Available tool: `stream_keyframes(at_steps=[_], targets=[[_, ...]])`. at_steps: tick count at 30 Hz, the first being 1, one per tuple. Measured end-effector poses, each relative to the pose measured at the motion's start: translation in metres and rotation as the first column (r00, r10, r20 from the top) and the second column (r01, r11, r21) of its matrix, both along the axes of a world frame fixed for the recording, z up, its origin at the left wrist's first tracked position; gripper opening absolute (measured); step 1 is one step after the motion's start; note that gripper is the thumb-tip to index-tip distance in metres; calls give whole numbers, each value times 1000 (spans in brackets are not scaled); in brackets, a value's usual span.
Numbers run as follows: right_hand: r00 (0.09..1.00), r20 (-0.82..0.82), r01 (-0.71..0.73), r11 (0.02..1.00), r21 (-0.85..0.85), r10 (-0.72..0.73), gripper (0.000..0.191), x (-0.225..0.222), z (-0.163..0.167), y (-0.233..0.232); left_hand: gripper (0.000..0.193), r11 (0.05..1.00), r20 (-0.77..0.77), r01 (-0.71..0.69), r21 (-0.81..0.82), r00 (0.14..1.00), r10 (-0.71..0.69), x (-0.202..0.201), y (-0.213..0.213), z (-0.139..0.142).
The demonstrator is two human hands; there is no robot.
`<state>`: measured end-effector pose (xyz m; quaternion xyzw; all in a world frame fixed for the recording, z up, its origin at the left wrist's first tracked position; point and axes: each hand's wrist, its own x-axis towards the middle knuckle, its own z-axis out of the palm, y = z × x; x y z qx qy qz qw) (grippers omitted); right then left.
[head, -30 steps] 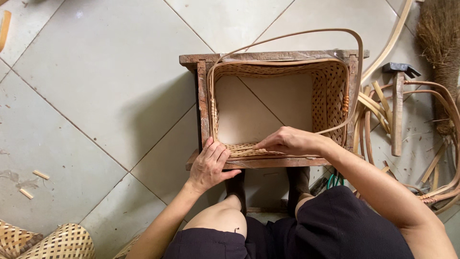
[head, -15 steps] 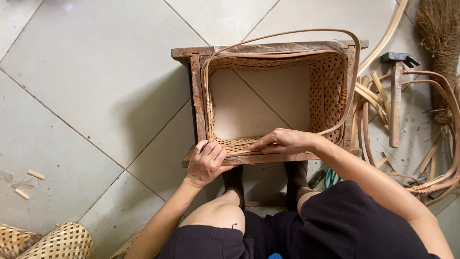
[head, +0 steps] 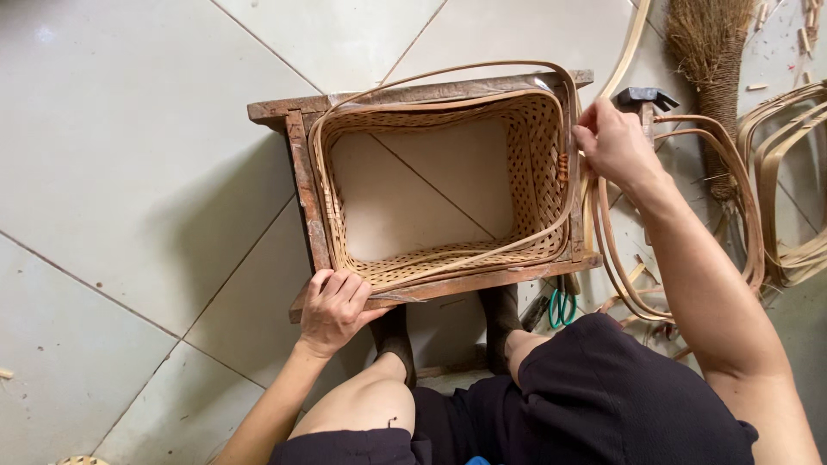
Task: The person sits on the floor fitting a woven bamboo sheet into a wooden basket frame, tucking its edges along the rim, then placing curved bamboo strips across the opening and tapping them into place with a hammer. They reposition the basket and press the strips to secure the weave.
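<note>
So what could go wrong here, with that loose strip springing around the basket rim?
The bent cane strip sits loose above the woven basket; if the right hand slips, it might whip back. Only the left hand steadies the wooden frame, so it could shift. The hammer lies close by.

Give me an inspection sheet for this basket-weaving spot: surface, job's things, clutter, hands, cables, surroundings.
Surface: pale tiled floor.
Job's things: bottomless woven basket sits inside a wooden frame; a loose cane strip loops along its rim.
Clutter: hammer, broom, bent cane hoops, green scissors.
Hands: left hand on the frame's near edge; right hand at the basket's right rim.
Cables: nothing seen.
Surroundings: small wood scraps on the floor.
</note>
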<state>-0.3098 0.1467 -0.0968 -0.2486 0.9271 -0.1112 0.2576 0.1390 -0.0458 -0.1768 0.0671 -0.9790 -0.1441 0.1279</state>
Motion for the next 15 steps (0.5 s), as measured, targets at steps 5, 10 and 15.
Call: stream_keyframes(at_steps=[5,10,15], targets=[[999,33,9,994,108,-12,26,7,9,-29,51,1000,1,-12,9,1000,12,-1,-1,0],[998,51,37,999,10,-37,20,6,5,-55,51,1000,25,-13,14,1000,12,-2,-1,3],[989,-89,-109,990,93,117,19,10,-16,-58,49,1000,18,-10,18,1000,9,-4,-3,7]])
